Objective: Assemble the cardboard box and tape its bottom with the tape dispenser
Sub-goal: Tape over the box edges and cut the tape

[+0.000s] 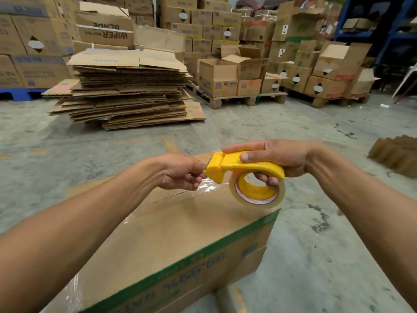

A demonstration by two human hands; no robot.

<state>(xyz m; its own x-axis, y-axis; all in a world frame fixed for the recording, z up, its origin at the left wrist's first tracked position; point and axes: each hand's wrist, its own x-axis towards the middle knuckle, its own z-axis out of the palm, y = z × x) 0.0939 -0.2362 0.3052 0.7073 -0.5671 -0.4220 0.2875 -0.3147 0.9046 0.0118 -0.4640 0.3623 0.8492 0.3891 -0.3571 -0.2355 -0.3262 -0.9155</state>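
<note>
My right hand [277, 158] is wrapped around the yellow tape dispenser [246, 175], fingers through its roll; my left hand [180, 171] pinches the clear tape end [206, 185] at the dispenser's mouth; both hover just above the upturned cardboard box [171, 240] on the concrete floor [316, 256]; flattened cartons [126, 91] are stacked beyond.

Matt brown cardboard box [171, 233], glossy clear tape [257, 199], smooth yellow plastic tape dispenser [246, 166], rough grey concrete floor [316, 256]
</note>
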